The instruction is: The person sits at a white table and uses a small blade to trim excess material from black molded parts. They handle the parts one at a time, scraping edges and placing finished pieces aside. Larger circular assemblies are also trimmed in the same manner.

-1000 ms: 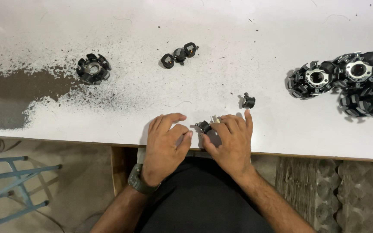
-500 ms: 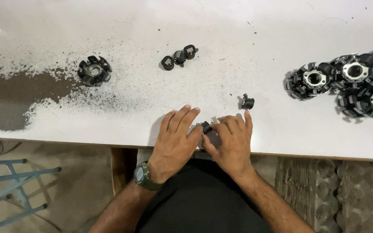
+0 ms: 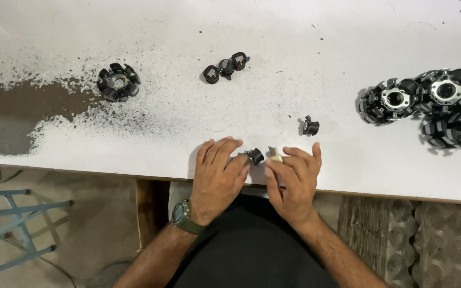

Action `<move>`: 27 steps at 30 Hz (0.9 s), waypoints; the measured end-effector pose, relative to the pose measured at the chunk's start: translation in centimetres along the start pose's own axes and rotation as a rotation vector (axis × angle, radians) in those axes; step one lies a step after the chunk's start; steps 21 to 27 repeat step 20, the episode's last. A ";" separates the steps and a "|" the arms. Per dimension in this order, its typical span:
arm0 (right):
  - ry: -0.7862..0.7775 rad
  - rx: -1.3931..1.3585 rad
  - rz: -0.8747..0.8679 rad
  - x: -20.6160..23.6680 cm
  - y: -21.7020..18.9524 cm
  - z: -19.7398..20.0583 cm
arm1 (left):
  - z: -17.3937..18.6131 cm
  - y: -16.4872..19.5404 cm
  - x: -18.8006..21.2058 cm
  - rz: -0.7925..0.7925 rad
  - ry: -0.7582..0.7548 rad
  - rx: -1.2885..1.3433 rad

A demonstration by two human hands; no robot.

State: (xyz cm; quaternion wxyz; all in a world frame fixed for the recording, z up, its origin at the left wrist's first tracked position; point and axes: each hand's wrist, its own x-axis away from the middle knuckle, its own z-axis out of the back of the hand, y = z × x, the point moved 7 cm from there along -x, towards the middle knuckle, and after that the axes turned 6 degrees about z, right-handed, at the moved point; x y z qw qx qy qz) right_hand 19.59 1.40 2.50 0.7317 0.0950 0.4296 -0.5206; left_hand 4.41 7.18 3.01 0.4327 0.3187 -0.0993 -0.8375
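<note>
the left hand (image 3: pixel 217 178) lies at the near edge of the white table (image 3: pixel 294 64), fingers loosely curled, its fingertips touching a small black part (image 3: pixel 254 156) — whether they pinch it or only steady it cannot be told. the part sits just right of those fingertips and just left of the right hand (image 3: pixel 293 181), so it lies between the two hands, nearer the left. the right hand's fingers are closed around a small pale piece (image 3: pixel 276 155), most of it hidden behind them; its shape and long axis are hard to make out. the black part is too small to read its long axis either.

another small black part (image 3: pixel 310 126) rests beyond the right hand, apart from it. farther off are three small parts in a row (image 3: pixel 225 66), a lone black rotor (image 3: pixel 117 82) on dark dust at the left, and a heap of rotors (image 3: pixel 438 104) at the right — cut off by the frame edge.
</note>
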 end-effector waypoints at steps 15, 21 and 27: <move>-0.058 -0.056 0.067 0.3 -1.0 -1.0 | 0.6 0.2 0.5 0.035 0.058 0.114; -0.105 -0.131 0.011 0.8 -0.6 -1.6 | 0.3 0.5 0.4 -0.027 0.043 0.038; -0.105 -0.131 0.011 0.8 -0.6 -1.6 | 0.3 0.5 0.4 -0.027 0.043 0.038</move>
